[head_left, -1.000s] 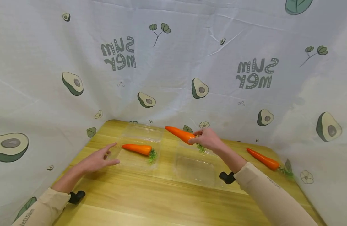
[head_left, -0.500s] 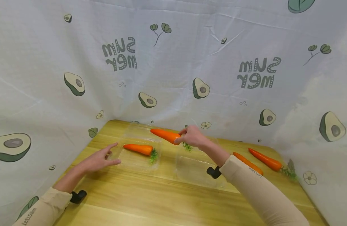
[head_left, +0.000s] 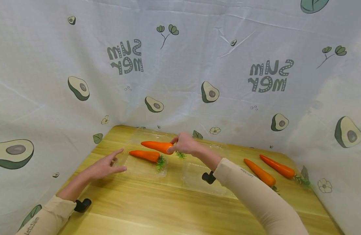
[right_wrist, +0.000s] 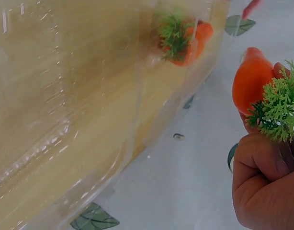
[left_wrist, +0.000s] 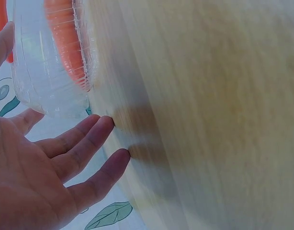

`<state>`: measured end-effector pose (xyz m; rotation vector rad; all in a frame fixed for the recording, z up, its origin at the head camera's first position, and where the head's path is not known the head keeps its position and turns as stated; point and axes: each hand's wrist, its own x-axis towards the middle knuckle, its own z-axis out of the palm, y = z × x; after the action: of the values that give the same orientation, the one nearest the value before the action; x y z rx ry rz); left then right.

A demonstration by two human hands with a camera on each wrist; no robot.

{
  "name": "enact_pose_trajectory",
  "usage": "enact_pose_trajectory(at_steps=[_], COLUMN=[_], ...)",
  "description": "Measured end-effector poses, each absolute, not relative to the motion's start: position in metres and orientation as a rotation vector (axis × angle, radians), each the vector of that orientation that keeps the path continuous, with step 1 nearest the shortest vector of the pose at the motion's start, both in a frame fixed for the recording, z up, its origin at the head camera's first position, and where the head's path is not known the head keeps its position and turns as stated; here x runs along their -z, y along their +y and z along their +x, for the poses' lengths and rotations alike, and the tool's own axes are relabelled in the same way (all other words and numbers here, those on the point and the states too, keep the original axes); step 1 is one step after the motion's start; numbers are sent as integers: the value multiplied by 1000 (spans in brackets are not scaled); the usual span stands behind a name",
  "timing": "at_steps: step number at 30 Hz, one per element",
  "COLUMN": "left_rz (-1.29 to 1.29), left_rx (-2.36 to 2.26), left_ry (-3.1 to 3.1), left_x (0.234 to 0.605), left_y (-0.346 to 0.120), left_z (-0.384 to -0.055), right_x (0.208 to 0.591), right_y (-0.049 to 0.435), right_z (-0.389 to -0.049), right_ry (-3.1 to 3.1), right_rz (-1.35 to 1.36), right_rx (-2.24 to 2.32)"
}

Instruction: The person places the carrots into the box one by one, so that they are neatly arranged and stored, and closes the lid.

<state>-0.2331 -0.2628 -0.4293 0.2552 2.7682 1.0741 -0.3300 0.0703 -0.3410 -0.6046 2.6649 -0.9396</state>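
My right hand [head_left: 184,144] grips an orange carrot [head_left: 153,146] near its leafy end, holding it above the left clear plastic clamshell box [head_left: 136,172]. In the right wrist view, green leaves [right_wrist: 283,103] hang beside the curled fingers. Another carrot [head_left: 145,155] lies in that box, its tip to the left and its leaves to the right. At the box's left side is my left hand [head_left: 102,168], thumb and fingers spread. In the left wrist view its fingers [left_wrist: 84,139] are loosely extended and grip nothing; whether they touch the box [left_wrist: 37,72] I cannot tell.
Right of the first box stands a second clear clamshell box [head_left: 195,184], partly behind my right forearm. Two more carrots lie on the wooden table [head_left: 145,209] at the right, one orange [head_left: 259,173] and one redder [head_left: 276,166]. A patterned white curtain [head_left: 180,65] surrounds the table.
My right hand has carried the carrot leftward and slightly lower, from above the second box to over the first. Its forearm has uncovered a carrot at the right. My left hand stays put.
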Motion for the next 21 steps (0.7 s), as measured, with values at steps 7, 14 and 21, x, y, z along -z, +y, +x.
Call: enact_pose_trajectory(at_steps=[7,14,21], left_rz=[252,264,277], left_rx=[-1071,-1084,-1097], left_ry=[2768,2765,2767], left_x=[429,429,430], left_y=[-262,-262,-261], left_z=[-234,-234,-233], right_x=[349,359,370], right_y=[50,32,14], right_z=[-331,-332,-333], right_ry=[2624,2598,2631], right_rz=[-718,-784,-860], right_rx=[893,820,713])
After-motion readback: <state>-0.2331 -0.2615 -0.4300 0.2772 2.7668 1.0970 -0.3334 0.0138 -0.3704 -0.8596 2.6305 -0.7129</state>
